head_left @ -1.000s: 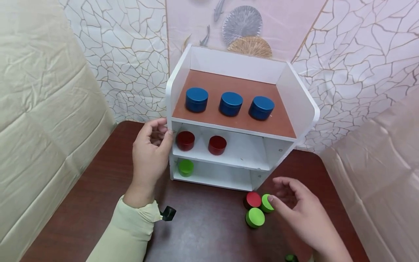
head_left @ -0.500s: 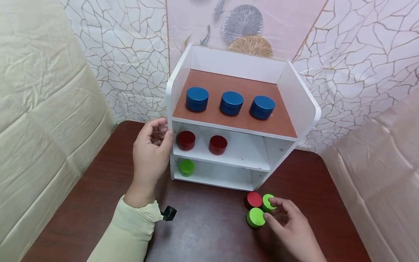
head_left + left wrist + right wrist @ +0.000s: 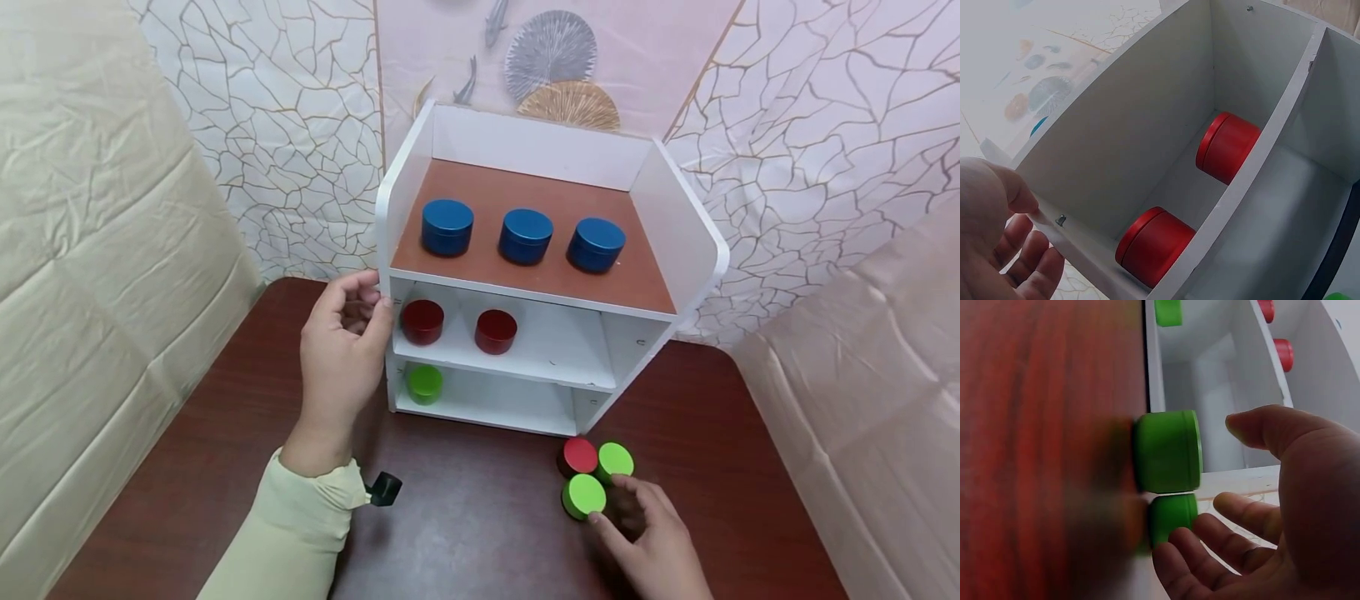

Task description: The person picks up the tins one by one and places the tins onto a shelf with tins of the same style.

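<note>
My left hand [image 3: 341, 354] holds the left side panel of a small white shelf unit [image 3: 502, 382], thumb on its front edge, fingers curled along the outer side. My right hand [image 3: 656, 533] is spread beside a near green round tin [image 3: 583, 495]; in the right wrist view a gap shows between the thumb and that tin [image 3: 1169, 451]. Touching or close behind it on the table stand a red tin [image 3: 578, 457] and another green tin [image 3: 616, 461], the latter near my index fingertip.
Three blue tins [image 3: 527, 237] stand in a row on the brown top shelf. Two red tins [image 3: 497, 332] sit on the middle shelf, and one green tin [image 3: 425, 384] on the bottom shelf at left. Draped cloth [image 3: 862, 400] borders the dark table [image 3: 465, 517].
My right hand has come down and leftward, from above the farther green tin to beside the nearer one. The left hand stays at the shelf unit, and the tins have not moved.
</note>
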The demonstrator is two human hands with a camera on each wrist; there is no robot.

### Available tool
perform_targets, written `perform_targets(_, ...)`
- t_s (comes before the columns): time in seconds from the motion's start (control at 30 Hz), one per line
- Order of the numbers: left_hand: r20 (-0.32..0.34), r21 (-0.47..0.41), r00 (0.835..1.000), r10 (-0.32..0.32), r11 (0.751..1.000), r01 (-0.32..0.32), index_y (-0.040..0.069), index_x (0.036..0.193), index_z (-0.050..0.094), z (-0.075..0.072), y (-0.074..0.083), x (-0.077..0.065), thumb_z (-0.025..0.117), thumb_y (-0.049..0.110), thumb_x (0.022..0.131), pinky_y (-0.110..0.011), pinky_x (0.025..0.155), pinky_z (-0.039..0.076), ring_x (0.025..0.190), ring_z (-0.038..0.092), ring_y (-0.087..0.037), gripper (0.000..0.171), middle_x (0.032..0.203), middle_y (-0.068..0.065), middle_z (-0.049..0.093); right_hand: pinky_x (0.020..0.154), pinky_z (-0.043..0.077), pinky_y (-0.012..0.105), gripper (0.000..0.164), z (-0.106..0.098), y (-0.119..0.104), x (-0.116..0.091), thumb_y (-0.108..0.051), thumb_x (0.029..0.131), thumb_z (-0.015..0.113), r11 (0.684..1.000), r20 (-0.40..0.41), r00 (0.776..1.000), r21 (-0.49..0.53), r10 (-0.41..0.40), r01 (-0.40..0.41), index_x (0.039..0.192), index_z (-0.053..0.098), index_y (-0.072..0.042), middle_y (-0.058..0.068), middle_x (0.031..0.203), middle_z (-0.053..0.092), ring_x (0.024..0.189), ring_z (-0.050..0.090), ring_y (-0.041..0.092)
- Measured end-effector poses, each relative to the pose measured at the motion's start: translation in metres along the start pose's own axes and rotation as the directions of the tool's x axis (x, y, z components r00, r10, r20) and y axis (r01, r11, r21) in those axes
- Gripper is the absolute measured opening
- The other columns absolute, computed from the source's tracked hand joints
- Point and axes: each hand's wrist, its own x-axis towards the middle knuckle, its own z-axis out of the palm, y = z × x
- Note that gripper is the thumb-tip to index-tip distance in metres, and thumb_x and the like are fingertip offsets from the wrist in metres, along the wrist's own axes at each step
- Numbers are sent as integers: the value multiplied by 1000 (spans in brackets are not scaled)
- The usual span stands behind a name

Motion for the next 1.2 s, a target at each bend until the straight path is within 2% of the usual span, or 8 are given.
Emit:
perform_targets(0.3,1,0,1000,-2,1000,2,13,134,76,0,-1,0,76,14,105,-20,80,55,99,66,-15,30,112,-2,69,85,64,26,62,5,-2,0,-33,88,99,1000,-7,1000,6,1,-1,140,70,-16,0,121,72,98,74,11)
perform_targets(0.57,6,10,1000,-9,1000,9,14,135,75,0,1,0,76,16,105,-20,82,56,100,66,-14,30,113,-2,70,85,64,25,61,5,-6,5,-37,90,97,1000,-7,1000,2,11,-11,141,70,-15,2,124,71,102,74,12)
perform_targets(0.77,6,25,1000,-16,1000,16,15,135,75,0,0,-1,76,16,106,-20,81,55,99,66,-14,30,113,-2,69,87,62,23,64,4,-16,14,-48,95,91,998,6,998,1,60,-60,144,70,-15,3,126,70,107,71,15)
perform_targets(0.9,8,26,1000,-17,1000,16,14,135,75,0,1,-1,76,16,105,-20,81,55,99,66,-14,30,113,-2,69,87,61,23,64,8,-19,19,-48,95,90,995,12,995,8,94,-95,144,70,-12,5,126,70,108,71,16)
perform_targets(1.03,10,28,1000,-11,1000,11,14,135,75,0,1,-1,76,16,106,-20,80,55,99,65,-14,30,113,-2,69,90,59,28,64,9,-23,23,-47,96,89,993,-1,993,-27,116,-116,144,70,-11,5,126,71,109,72,17)
perform_targets(1.2,9,29,1000,-11,1000,11,14,135,75,-1,0,0,75,16,106,-20,80,54,99,65,-13,29,112,-2,69,93,58,40,67,11,-30,27,-45,96,89,990,-15,992,-70,123,-124,146,70,-6,10,125,72,110,72,23)
